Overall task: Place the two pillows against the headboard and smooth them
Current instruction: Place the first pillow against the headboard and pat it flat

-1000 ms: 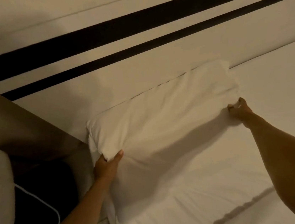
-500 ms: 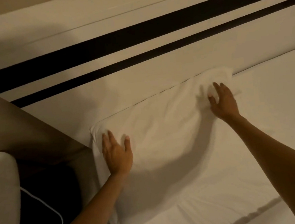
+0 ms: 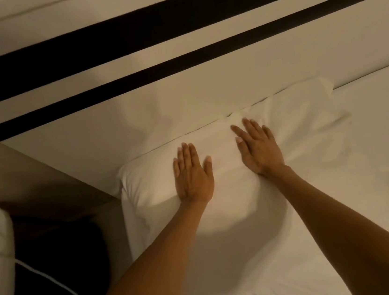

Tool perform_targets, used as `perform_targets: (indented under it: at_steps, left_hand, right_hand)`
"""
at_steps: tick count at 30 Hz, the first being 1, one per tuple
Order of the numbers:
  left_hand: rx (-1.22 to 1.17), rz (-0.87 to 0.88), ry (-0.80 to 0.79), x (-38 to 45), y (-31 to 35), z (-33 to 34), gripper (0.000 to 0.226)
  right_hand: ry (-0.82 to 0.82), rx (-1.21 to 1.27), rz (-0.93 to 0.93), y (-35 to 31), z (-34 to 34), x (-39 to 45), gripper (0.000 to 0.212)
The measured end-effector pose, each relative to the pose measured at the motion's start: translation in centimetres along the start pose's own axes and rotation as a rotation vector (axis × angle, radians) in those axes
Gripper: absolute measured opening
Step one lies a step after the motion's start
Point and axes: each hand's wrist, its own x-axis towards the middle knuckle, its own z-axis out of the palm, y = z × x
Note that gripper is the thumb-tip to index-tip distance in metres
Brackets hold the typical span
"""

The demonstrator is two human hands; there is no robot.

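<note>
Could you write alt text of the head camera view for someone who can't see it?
Two bare hands, left hand and right hand, press flat on a white pillow lying against a cream headboard with two dark stripes.

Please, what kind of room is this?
Most likely a bedroom, perhaps a hotel room. A white pillow lies on a bed against a pale headboard with dark stripes, and both hands press flat on the pillow.

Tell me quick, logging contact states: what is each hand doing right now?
Left hand: open, flat on the pillow, holding nothing.
Right hand: open, flat on the same pillow, holding nothing.
</note>
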Motion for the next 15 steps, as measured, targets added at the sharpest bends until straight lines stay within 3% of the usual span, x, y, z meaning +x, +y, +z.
perform_targets:
  at_steps: [6, 12, 15]
  left_hand:
    - [0.060, -0.148, 0.062, -0.8, -4.5, -0.3, 0.070]
    - [0.035, -0.475, 0.055, -2.3, -9.2, -3.0, 0.071]
    - [0.000, -0.445, 0.137, -2.9, -7.6, -4.3, 0.064]
  right_hand:
    - [-0.040, -0.082, 0.152, 6.5, -1.5, 0.7, 0.055]
    - [-0.091, -0.205, 0.337, 11.5, -5.2, -0.5, 0.057]
    - [-0.045, -0.182, 0.360, 9.8, -7.0, -0.5, 0.057]
